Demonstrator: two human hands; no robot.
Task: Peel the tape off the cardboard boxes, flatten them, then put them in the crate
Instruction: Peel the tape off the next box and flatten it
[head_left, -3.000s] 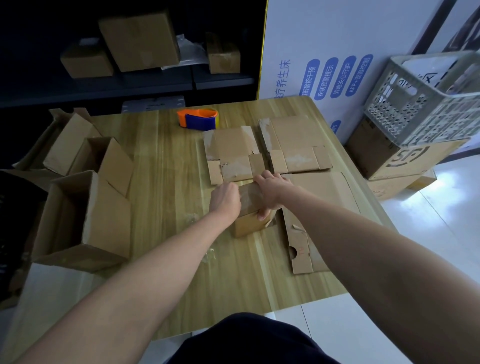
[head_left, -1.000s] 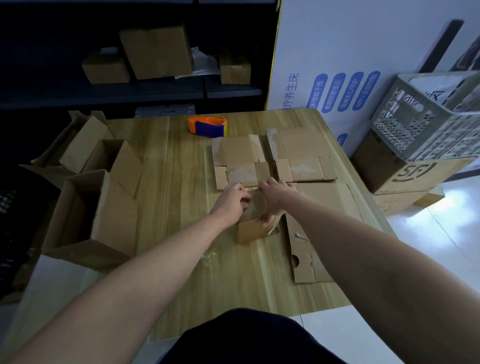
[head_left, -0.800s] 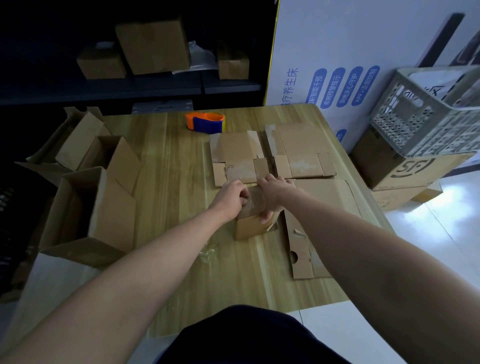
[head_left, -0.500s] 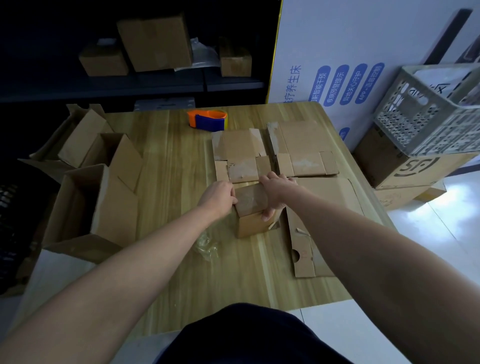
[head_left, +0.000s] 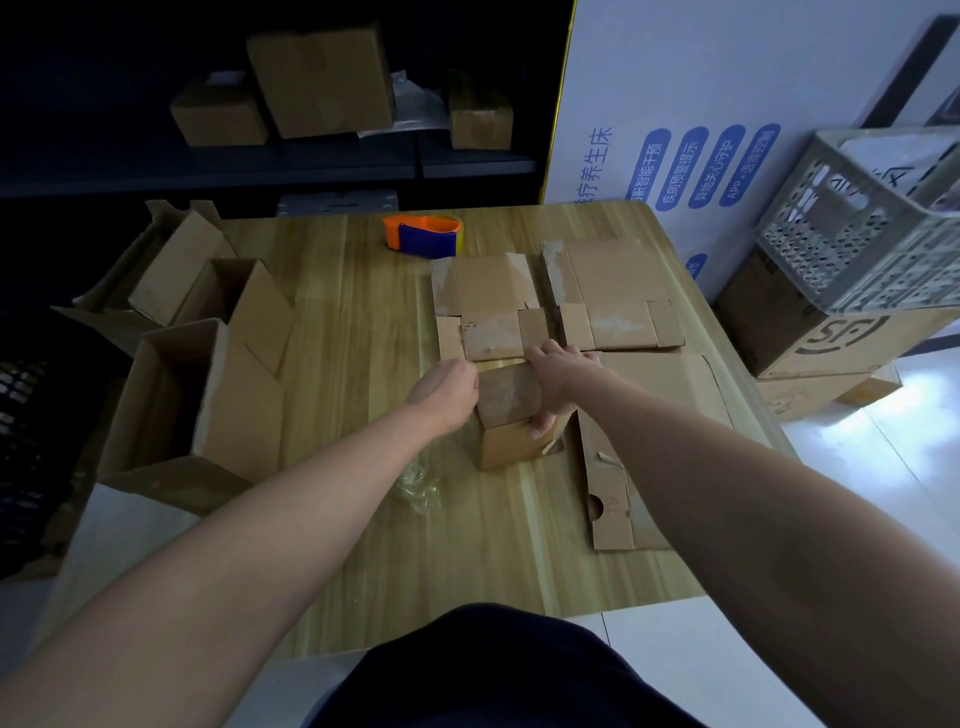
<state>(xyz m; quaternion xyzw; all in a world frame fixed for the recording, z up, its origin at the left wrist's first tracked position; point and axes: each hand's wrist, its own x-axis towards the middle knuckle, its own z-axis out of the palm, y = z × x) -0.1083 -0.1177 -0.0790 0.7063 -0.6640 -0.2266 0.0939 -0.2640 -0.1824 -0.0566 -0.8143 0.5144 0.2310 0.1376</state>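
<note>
Wooden table (head_left: 353, 338), right hand (head_left: 558, 382) gripping small box (head_left: 509, 402), left hand (head_left: 441, 395) at edge

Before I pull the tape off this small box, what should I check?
1. Right hand grips the small box: ok.
2. Left hand has the tape end pinched: cannot tell, fingertips hidden.
3. Box stands flat on the table: ok.
4. Top free of tape: not ok, a shiny strip covers it.
5. Crumpled tape lies apart from the box: ok.
6. Crate has room: cannot tell.
</note>
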